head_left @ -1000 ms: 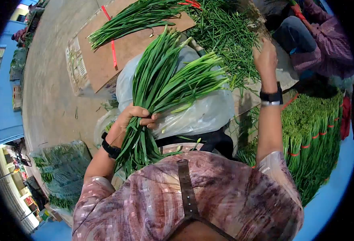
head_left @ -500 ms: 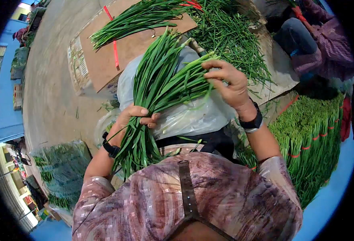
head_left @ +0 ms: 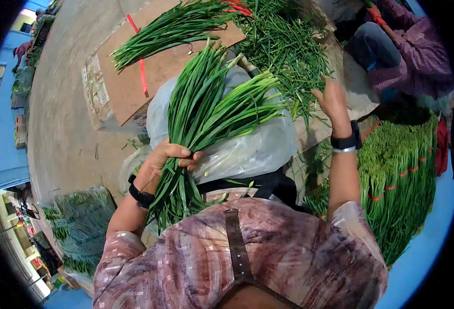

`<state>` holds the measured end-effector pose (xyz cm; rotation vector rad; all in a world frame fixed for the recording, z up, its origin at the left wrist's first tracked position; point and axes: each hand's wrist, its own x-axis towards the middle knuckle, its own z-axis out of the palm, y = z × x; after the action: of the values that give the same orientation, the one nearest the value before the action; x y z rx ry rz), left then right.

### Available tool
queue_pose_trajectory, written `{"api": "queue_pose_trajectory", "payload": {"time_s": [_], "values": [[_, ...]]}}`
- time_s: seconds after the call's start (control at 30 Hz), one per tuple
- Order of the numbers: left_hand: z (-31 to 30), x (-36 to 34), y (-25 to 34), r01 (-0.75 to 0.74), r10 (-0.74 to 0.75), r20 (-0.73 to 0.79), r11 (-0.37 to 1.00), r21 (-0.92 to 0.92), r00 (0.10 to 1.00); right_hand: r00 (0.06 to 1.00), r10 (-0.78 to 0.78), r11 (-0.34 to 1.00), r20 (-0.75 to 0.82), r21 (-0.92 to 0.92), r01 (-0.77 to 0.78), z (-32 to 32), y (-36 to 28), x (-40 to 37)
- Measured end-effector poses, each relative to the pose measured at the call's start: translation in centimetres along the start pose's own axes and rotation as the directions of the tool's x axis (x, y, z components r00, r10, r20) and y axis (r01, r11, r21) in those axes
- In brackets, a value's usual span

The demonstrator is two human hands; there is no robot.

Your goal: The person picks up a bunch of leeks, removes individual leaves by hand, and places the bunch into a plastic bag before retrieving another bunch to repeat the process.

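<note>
My left hand (head_left: 171,155) is wrapped round a bunch of garlic chives (head_left: 198,98). The bunch fans into two parts above my fist, with the leaf tips hanging down toward my lap. Beneath it, a white plastic sheet (head_left: 237,157) covers my knees. My right hand (head_left: 334,100) is away to the right of the bunch, over the loose greens on the ground. Its thumb and fingers are stretched out and hold nothing.
A brown board (head_left: 129,85) with a red strap carries more chives (head_left: 170,31). Loose green leaves (head_left: 288,56) are heaped ahead. Tied chive bundles (head_left: 396,180) stand at right, near another seated person (head_left: 417,56). A wrapped stack (head_left: 80,226) is at left.
My right hand has left the chives and swung outward to the right, its fingers straightening. My left hand keeps its hold on the bunch in nearly the same place.
</note>
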<state>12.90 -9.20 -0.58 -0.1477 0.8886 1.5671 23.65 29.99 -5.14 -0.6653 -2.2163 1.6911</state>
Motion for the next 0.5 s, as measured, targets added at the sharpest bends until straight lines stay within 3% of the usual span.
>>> {"api": "queue_pose_trajectory", "payload": {"time_s": [0.07,0.13,0.2,0.3,0.4,0.5], "values": [[-0.2,0.1,0.0,-0.006,0.006,-0.005,1.0,0.003,1.0,0.997,-0.075,0.92,0.016,-0.384,0.075,1.7,-1.6,-0.8],[0.0,0.1,0.1,-0.009,0.009,-0.014,1.0,0.021,1.0,0.988,0.08,0.97,0.131,-0.239,-0.047,5.9,-3.6,-2.0],[0.6,0.1,0.1,-0.026,0.028,-0.031,0.999,0.041,0.999,0.986,-0.075,0.96,0.151,-0.256,0.112,9.3,-3.0,-1.8],[0.5,0.0,-0.3,-0.059,0.061,-0.032,0.997,0.044,0.998,0.973,0.144,0.985,0.182,0.073,-0.159,10.7,-2.1,-0.8],[-0.6,0.1,-0.5,-0.041,0.044,-0.025,0.994,0.097,0.999,0.999,-0.001,1.0,0.045,0.021,0.0,9.5,-3.7,-1.9],[-0.1,0.3,-0.8,-0.07,0.072,-0.019,0.993,0.097,0.997,0.949,-0.303,0.936,-0.082,-0.213,0.28,9.8,-3.9,-1.7]]}}
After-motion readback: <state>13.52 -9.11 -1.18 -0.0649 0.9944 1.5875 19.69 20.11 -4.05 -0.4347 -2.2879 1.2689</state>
